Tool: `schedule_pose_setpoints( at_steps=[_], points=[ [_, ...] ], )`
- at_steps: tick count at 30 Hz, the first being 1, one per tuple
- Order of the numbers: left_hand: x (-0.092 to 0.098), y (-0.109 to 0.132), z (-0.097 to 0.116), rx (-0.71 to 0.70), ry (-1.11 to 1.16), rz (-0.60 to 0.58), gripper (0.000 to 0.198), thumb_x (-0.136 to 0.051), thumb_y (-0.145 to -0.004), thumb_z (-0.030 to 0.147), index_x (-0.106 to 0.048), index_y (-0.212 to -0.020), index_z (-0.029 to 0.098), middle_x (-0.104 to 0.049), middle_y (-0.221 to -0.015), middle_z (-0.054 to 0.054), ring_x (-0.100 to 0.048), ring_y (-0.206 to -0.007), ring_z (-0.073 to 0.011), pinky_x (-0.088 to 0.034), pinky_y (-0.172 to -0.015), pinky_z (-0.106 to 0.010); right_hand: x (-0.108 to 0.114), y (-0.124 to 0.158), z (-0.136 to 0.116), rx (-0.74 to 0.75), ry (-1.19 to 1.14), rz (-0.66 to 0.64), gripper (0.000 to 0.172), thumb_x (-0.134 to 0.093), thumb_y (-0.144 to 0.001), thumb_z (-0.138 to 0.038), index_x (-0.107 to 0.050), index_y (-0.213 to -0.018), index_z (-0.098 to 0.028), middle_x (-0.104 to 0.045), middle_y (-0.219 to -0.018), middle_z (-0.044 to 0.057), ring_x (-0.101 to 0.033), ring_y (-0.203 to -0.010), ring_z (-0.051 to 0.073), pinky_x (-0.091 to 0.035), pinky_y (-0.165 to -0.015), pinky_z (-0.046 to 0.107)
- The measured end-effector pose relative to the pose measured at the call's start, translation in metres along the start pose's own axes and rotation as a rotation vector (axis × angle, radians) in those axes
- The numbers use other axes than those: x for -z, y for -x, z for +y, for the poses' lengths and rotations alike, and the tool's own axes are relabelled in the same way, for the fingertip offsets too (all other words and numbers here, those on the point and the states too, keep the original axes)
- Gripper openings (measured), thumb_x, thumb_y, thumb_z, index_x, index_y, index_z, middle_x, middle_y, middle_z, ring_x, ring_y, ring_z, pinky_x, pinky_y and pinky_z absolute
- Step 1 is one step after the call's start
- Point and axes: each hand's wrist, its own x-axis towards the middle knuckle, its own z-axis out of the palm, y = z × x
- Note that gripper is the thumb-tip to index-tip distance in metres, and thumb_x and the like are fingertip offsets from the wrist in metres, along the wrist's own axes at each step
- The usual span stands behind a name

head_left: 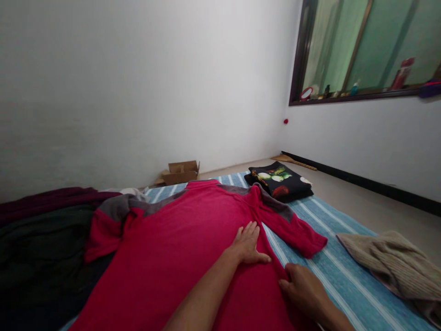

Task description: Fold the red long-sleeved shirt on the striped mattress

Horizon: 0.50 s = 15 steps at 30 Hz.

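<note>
A red shirt (179, 234) with grey shoulder panels lies spread out, its collar at the far end and its sleeves out to both sides. My left hand (247, 246) rests flat on the shirt, right of its middle, fingers stretched and thumb apart. At the shirt's right side edge, my right hand (303, 287) is closed, its thumb and fingers pinching the fabric. The shirt's lower end runs out of view beneath my forearms.
Under the shirt is a blue striped sheet (330, 257). A folded black printed cloth (280, 181) lies at the back right, a beige ribbed garment (396, 262) at the right. Dark clothes (41, 253) are heaped at left. A cardboard box (181, 172) stands by the wall.
</note>
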Motion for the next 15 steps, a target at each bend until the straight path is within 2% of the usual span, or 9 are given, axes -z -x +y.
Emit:
schedule_pose_setpoints(
  at_steps=[3,6,8,11,13,15],
  points=[
    [-0.004,0.003,-0.002,-0.011,0.028,0.054,0.112,-0.051,-0.062,0.075,-0.016,-0.143,0.007,-0.007,-0.152,-0.015,0.000,-0.140,-0.0271,-0.004,-0.112,-0.050,0.003,0.005,-0.002,0.008,-0.028,-0.056,0.026,-0.049,-0.076,-0.039,-0.063,-0.077,-0.017,-0.068,-0.084,0.011,-0.062,-0.075,0.023,-0.027,-0.057,0.029],
    [-0.003,0.004,-0.004,-0.017,0.096,0.087,0.109,-0.056,-0.061,0.072,-0.023,-0.142,0.008,-0.013,-0.151,-0.015,-0.006,-0.140,-0.0280,-0.006,-0.112,-0.051,0.006,0.009,-0.003,0.031,-0.065,-0.087,0.026,-0.049,-0.075,-0.038,-0.065,-0.074,-0.017,-0.069,-0.082,0.011,-0.062,-0.073,0.022,-0.027,-0.056,0.028],
    [0.000,0.001,-0.005,0.016,0.155,0.130,0.101,-0.060,-0.062,0.067,-0.031,-0.139,0.009,-0.024,-0.149,-0.015,-0.017,-0.138,-0.0276,-0.014,-0.112,-0.047,0.007,0.009,-0.002,0.043,-0.105,-0.108,0.025,-0.049,-0.074,-0.036,-0.066,-0.074,-0.017,-0.069,-0.081,0.010,-0.062,-0.073,0.022,-0.028,-0.056,0.027],
    [0.007,-0.010,-0.001,0.115,0.178,0.267,0.078,-0.057,-0.072,0.050,-0.037,-0.135,0.009,-0.036,-0.143,-0.016,-0.032,-0.133,-0.0250,-0.027,-0.108,-0.038,0.005,0.007,-0.001,0.042,-0.113,-0.118,0.025,-0.049,-0.074,-0.035,-0.067,-0.075,-0.017,-0.069,-0.082,0.010,-0.063,-0.075,0.022,-0.029,-0.056,0.027],
    [0.013,-0.022,0.006,0.165,0.146,0.365,0.068,-0.052,-0.077,0.035,-0.034,-0.136,0.007,-0.034,-0.144,-0.018,-0.030,-0.133,-0.0249,-0.027,-0.108,-0.037,0.003,0.005,0.000,0.037,-0.086,-0.110,0.025,-0.050,-0.073,-0.035,-0.067,-0.077,-0.017,-0.070,-0.084,0.011,-0.063,-0.078,0.023,-0.031,-0.058,0.028],
    [0.019,-0.037,0.016,0.177,0.110,0.441,0.067,-0.051,-0.076,0.024,-0.031,-0.137,0.007,-0.027,-0.147,-0.018,-0.021,-0.137,-0.0257,-0.021,-0.111,-0.039,-0.002,0.002,0.002,0.035,-0.073,-0.110,0.025,-0.051,-0.073,-0.035,-0.068,-0.079,-0.018,-0.070,-0.086,0.011,-0.064,-0.081,0.025,-0.033,-0.060,0.028]
  ],
)
